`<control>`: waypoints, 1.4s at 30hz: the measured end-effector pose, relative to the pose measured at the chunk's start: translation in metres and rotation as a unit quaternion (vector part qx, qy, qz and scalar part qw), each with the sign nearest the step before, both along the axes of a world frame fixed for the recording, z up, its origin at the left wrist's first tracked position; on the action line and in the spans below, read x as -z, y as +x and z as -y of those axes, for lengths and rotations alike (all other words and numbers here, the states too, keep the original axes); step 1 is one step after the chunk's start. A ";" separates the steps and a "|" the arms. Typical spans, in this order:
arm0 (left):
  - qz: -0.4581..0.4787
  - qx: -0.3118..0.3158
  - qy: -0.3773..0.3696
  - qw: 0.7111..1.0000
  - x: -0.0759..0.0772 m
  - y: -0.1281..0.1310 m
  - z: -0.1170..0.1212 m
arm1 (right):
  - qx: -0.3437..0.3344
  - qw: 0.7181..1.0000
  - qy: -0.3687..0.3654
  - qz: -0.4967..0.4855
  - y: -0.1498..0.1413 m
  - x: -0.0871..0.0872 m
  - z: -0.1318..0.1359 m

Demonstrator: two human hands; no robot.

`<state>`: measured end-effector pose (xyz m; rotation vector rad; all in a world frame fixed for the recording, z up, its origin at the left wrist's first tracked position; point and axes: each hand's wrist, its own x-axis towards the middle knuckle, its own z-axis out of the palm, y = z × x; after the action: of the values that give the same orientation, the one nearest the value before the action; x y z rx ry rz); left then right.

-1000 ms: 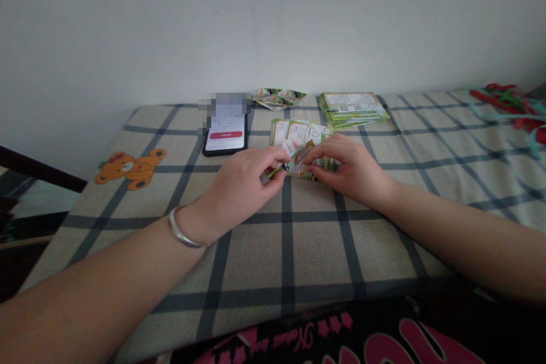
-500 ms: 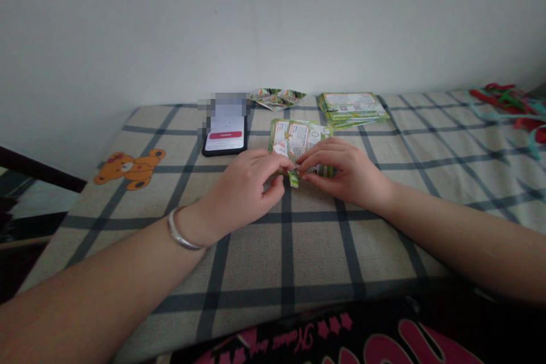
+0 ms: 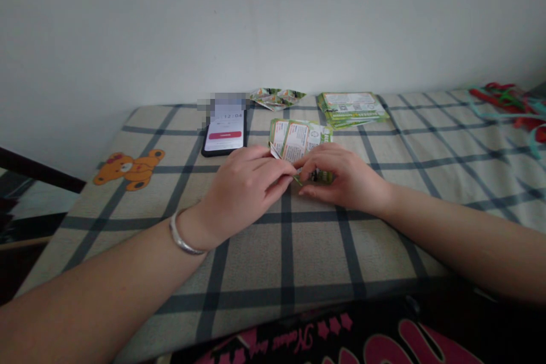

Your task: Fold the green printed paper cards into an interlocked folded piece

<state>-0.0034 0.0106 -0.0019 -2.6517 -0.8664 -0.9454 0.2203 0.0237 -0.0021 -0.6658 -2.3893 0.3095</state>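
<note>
My left hand [image 3: 251,185], a silver bangle on its wrist, pinches a small folded printed paper [image 3: 275,151] between thumb and fingers. My right hand [image 3: 347,176] meets it from the other side, fingers curled onto the paper's right end, the thumb a little lower. Only a white corner and a thin green edge of the paper show; the fingers hide the rest. Just behind both hands lies a small pile of green and white printed cards [image 3: 301,135], partly covered by the right hand.
A phone [image 3: 225,136] with a lit screen lies left of the pile. Folded paper pieces [image 3: 278,99] sit by the wall, with a thicker card stack [image 3: 354,107] to their right. Red and teal strips [image 3: 507,99] lie far right. A bear cutout [image 3: 130,169] is on the checked cloth [image 3: 251,273].
My left fingers have closed further over the folded paper, and its green end, which stuck out below the fingertips, is now mostly hidden. My right fingers have curled slightly. Digits now show on the phone.
</note>
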 end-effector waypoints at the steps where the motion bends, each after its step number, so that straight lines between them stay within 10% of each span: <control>1: 0.000 -0.003 0.003 1.000 0.000 0.000 0.000 | 0.005 1.000 0.005 0.001 0.000 0.000 0.001; 20: 0.029 -0.075 0.073 0.994 -0.002 0.000 0.001 | 0.095 0.993 -0.031 -0.060 0.000 -0.001 0.003; 35: 0.035 -0.034 -0.056 0.997 0.001 -0.001 0.001 | 0.107 0.978 -0.124 -0.131 0.001 0.001 0.000; 42: 0.106 -0.042 -0.159 0.981 0.001 0.000 0.004 | 0.120 0.979 -0.052 -0.155 0.001 0.001 0.003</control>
<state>-0.0030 0.0067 -0.0031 -2.7776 -1.2642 -1.1731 0.2217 0.0206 -0.0034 -0.8764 -1.9842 0.4051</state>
